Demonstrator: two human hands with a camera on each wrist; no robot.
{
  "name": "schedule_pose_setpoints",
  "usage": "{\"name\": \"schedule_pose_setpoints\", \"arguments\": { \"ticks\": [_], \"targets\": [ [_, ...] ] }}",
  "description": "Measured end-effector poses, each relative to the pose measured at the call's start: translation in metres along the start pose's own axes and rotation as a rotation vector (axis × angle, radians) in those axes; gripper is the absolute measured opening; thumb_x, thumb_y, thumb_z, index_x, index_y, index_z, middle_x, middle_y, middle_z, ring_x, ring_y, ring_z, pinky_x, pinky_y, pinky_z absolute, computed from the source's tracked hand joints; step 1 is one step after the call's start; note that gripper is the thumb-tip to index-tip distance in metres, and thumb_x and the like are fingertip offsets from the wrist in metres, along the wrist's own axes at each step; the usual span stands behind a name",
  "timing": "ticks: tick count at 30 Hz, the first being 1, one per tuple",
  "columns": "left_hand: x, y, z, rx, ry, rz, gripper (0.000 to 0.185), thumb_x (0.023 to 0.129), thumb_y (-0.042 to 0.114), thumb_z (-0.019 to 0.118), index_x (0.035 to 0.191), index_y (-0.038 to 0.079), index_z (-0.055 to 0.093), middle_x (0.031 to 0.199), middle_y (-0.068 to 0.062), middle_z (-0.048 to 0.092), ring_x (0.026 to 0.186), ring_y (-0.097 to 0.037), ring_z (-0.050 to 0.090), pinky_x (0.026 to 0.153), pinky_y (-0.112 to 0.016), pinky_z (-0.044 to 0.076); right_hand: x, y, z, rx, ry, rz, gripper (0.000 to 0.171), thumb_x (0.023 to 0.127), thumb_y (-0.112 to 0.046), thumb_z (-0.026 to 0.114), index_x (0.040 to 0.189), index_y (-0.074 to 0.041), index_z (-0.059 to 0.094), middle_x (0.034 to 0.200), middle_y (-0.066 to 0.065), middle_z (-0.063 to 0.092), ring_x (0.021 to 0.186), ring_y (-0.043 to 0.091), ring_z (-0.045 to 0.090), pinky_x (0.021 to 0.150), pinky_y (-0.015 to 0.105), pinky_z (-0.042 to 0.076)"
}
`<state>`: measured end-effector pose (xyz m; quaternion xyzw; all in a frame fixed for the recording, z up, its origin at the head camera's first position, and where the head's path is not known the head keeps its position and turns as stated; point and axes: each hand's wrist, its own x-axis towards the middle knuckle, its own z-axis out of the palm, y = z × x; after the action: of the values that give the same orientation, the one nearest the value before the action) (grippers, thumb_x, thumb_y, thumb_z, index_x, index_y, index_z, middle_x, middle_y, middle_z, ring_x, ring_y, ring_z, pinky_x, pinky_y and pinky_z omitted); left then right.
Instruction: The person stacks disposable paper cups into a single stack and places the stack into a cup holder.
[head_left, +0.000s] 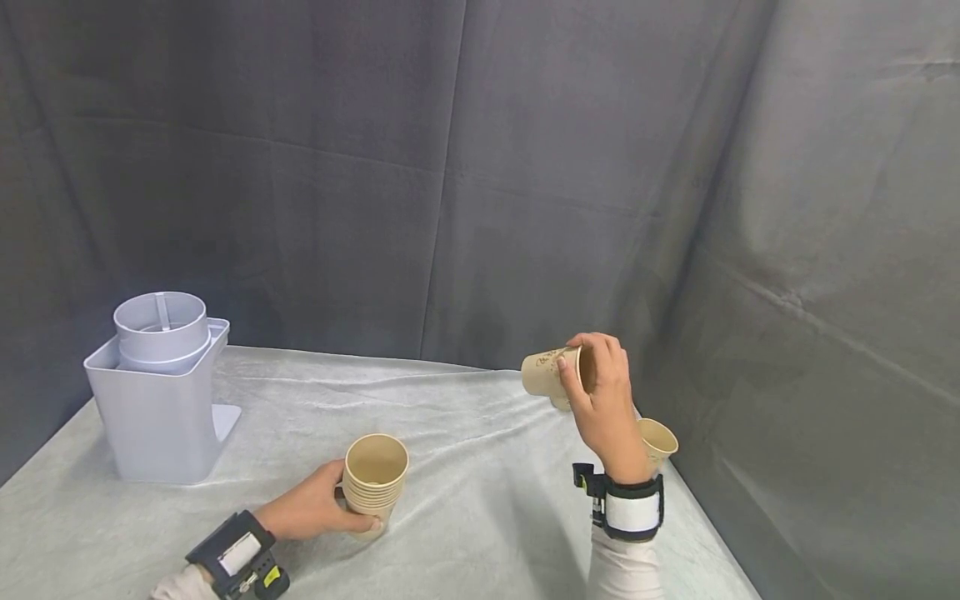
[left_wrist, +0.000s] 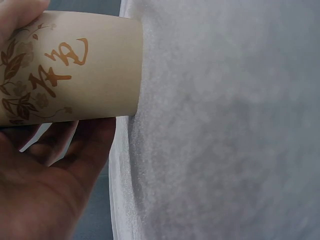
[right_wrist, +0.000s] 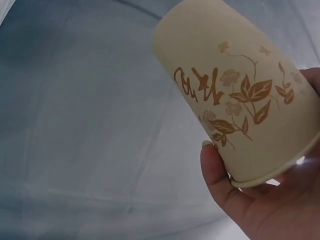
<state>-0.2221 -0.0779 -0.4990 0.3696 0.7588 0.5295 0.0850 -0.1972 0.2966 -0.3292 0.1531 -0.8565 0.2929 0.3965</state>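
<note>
My left hand (head_left: pixel 315 504) grips a stack of several nested beige paper cups (head_left: pixel 373 479) standing upright on the white cloth-covered table (head_left: pixel 465 467). In the left wrist view the outer cup of the stack (left_wrist: pixel 75 67) shows brown flower print, with my left hand (left_wrist: pixel 45 185) below it. My right hand (head_left: pixel 603 392) holds one paper cup (head_left: pixel 547 372) in the air, tipped on its side with the bottom pointing left. The right wrist view shows that cup (right_wrist: pixel 240 95) pinched at its rim by my right hand (right_wrist: pixel 250 200). Another paper cup (head_left: pixel 658 443) stands behind my right wrist.
A pale grey plastic container (head_left: pixel 153 400) with a round cylinder insert stands at the table's back left. Dark grey curtains enclose the back and right side. The table's right edge runs close to the lone cup.
</note>
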Motion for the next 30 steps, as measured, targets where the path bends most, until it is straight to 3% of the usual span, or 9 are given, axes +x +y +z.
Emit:
{"name": "schedule_pose_setpoints", "arguments": {
  "ticks": [11, 21, 30],
  "targets": [
    [0.0, -0.001, 0.0, -0.016, -0.004, -0.002, 0.065, 0.082, 0.025, 0.086, 0.136, 0.006, 0.056, 0.125, -0.007, 0.066, 0.115, -0.005, 0.061, 0.102, -0.022, 0.046, -0.003, -0.032, 0.018, 0.122, -0.061, -0.186, 0.024, 0.098, -0.013, 0.065, 0.12, -0.006, 0.056, 0.12, 0.011, 0.052, 0.114, 0.024, 0.048, 0.094, 0.044, 0.044],
    [0.0, -0.002, 0.0, -0.01, 0.001, -0.012, 0.065, 0.081, 0.025, 0.087, 0.135, 0.005, 0.056, 0.125, -0.007, 0.067, 0.116, -0.005, 0.061, 0.102, -0.023, 0.046, -0.011, -0.059, 0.04, 0.18, -0.136, -0.297, 0.024, 0.098, -0.015, 0.065, 0.121, -0.01, 0.058, 0.124, 0.008, 0.053, 0.119, 0.024, 0.048, 0.099, 0.039, 0.045],
    [0.0, -0.002, 0.0, 0.004, 0.001, -0.003, 0.064, 0.081, 0.026, 0.087, 0.134, 0.007, 0.057, 0.123, -0.004, 0.067, 0.115, -0.006, 0.061, 0.102, -0.024, 0.047, -0.021, -0.08, 0.069, 0.202, -0.216, -0.448, 0.03, 0.104, -0.037, 0.057, 0.123, -0.013, 0.059, 0.127, 0.006, 0.054, 0.12, 0.023, 0.05, 0.102, 0.039, 0.044]
  ]
}}
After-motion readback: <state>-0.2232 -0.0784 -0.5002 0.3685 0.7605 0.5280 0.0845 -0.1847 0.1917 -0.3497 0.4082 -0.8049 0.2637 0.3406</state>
